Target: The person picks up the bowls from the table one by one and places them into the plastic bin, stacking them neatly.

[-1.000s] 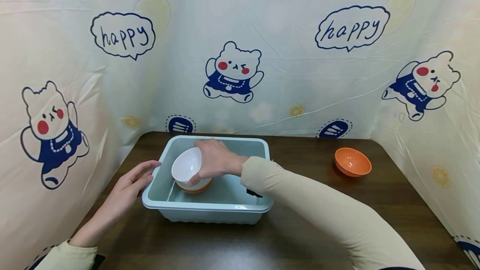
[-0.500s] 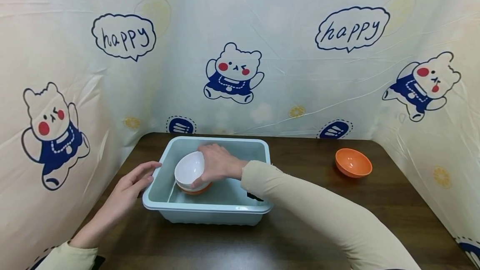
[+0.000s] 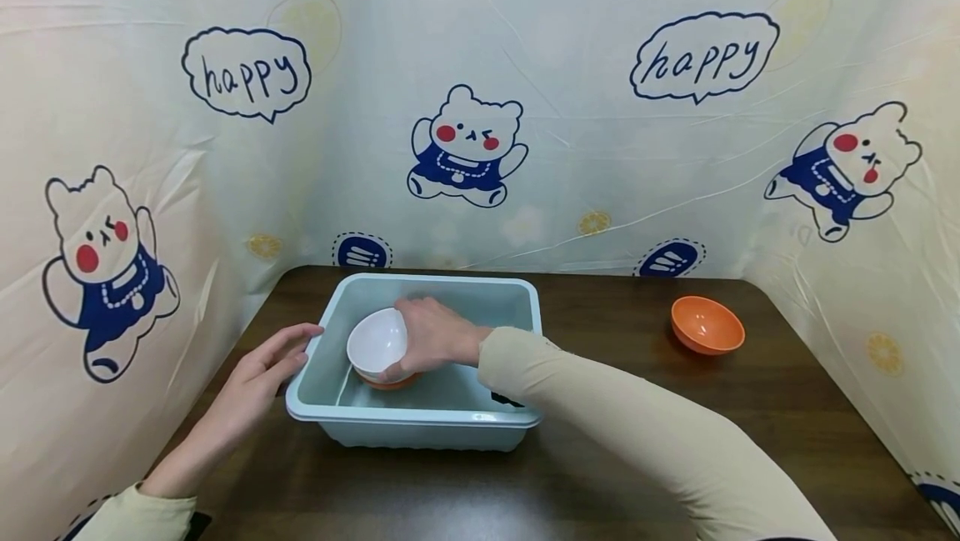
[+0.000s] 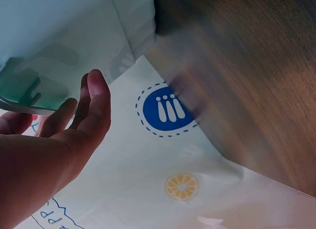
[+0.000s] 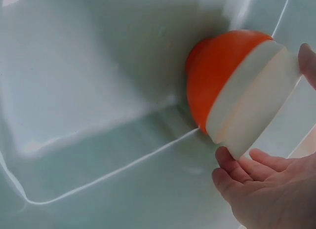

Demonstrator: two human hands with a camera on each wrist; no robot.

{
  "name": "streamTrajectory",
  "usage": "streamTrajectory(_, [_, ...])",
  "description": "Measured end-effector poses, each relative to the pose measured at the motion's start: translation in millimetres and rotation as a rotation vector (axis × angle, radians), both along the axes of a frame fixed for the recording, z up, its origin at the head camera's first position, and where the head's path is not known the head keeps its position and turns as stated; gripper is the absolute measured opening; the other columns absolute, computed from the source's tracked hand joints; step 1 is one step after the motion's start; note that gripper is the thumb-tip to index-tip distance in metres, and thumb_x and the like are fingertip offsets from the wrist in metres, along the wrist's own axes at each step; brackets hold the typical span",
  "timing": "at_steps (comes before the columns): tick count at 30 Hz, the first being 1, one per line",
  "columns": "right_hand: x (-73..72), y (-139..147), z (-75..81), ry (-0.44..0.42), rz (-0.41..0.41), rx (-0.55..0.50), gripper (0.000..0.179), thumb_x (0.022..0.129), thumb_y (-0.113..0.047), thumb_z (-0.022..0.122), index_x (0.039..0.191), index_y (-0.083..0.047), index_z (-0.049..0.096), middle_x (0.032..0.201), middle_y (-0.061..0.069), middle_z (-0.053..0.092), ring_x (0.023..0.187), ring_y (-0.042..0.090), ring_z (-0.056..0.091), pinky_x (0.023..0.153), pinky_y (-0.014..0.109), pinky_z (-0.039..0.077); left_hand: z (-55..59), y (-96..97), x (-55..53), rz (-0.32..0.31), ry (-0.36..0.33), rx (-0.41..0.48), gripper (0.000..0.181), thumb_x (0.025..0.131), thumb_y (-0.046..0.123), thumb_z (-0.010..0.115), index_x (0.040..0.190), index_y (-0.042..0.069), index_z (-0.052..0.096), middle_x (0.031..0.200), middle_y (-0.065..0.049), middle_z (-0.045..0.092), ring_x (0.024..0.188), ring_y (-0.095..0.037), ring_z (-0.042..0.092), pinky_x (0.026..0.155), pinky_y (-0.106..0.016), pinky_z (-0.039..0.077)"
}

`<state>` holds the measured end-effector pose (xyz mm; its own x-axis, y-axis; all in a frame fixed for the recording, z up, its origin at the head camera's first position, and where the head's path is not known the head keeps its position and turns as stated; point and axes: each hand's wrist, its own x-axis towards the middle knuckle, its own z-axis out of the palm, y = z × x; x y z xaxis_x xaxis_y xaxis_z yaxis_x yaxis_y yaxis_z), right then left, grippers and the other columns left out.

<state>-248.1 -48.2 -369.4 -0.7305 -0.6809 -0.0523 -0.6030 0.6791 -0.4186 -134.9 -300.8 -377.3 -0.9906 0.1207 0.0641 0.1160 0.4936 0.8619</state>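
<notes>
A stack of bowls sits inside the light blue plastic basin [image 3: 412, 415], toward its left side. At the bottom is an orange bowl [image 5: 217, 76], and a white bowl [image 5: 240, 91] is nested in it. My right hand [image 3: 437, 333] grips the rim of the uppermost white bowl [image 3: 373, 343], thumb on the near side and fingers on the far side. That bowl sits within the white one below, as the right wrist view shows. With relaxed fingers, my left hand [image 3: 258, 368] touches the basin's left rim from outside.
Another orange bowl [image 3: 707, 325] stands on the dark wooden table [image 3: 600, 458], to the right of the basin. A pale printed cloth [image 3: 570, 107] encloses the table at the back and on both sides.
My right hand has lowered the top white bowl slightly, closer onto the stack. The left hand stays at the basin's rim.
</notes>
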Motion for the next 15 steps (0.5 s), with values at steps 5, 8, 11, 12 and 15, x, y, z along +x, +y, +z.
streamTrajectory(5, [2.0, -1.6, -2.0, 0.011, -0.01, 0.034, 0.085, 0.08, -0.06, 0.084, 0.143, -0.012, 0.053, 0.123, 0.001, 0.062, 0.108, 0.016, 0.056, 0.087, 0.028, 0.052, 0.0, 0.0, 0.0, 0.0, -0.007, 0.0, 0.042, 0.115, 0.015, 0.037, 0.155, 0.001, 0.042, 0.159, -0.032, 0.039, 0.14, -0.05, 0.046, 0.081, -0.023, 0.054])
streamTrajectory(8, [2.9, -2.8, -2.2, 0.019, -0.009, 0.051, 0.085, 0.081, -0.06, 0.083, 0.144, -0.011, 0.052, 0.124, 0.001, 0.062, 0.108, 0.017, 0.056, 0.087, 0.029, 0.052, 0.4, -0.2, -0.3, 0.0, -0.012, -0.003, 0.042, 0.115, 0.015, 0.037, 0.155, 0.001, 0.041, 0.16, -0.032, 0.038, 0.141, -0.051, 0.045, 0.082, -0.024, 0.054])
streamTrajectory(11, [3.9, -4.3, -2.8, 0.023, -0.003, 0.067, 0.085, 0.082, -0.06, 0.083, 0.144, -0.01, 0.051, 0.124, 0.001, 0.061, 0.108, 0.017, 0.056, 0.088, 0.028, 0.052, 0.4, -0.4, -0.4, 0.0, -0.013, -0.006, 0.043, 0.115, 0.016, 0.037, 0.155, 0.0, 0.041, 0.16, -0.032, 0.038, 0.142, -0.052, 0.044, 0.083, -0.025, 0.054])
streamTrajectory(12, [4.0, -4.9, -3.1, 0.024, -0.001, 0.072, 0.085, 0.082, -0.06, 0.083, 0.144, -0.01, 0.051, 0.124, 0.001, 0.061, 0.107, 0.017, 0.056, 0.088, 0.028, 0.052, 0.4, -0.5, -0.4, 0.0, -0.013, -0.006, 0.042, 0.115, 0.016, 0.037, 0.155, 0.0, 0.041, 0.16, -0.032, 0.038, 0.141, -0.052, 0.044, 0.083, -0.025, 0.054])
streamTrajectory(15, [4.7, -6.9, -4.0, 0.026, -0.002, 0.091, 0.086, 0.082, -0.061, 0.082, 0.143, -0.009, 0.05, 0.123, 0.001, 0.061, 0.106, 0.017, 0.056, 0.087, 0.027, 0.052, -0.1, -0.6, -0.2, -0.001, -0.008, -0.005, 0.042, 0.115, 0.015, 0.037, 0.155, 0.0, 0.042, 0.159, -0.033, 0.039, 0.141, -0.052, 0.045, 0.083, -0.025, 0.054])
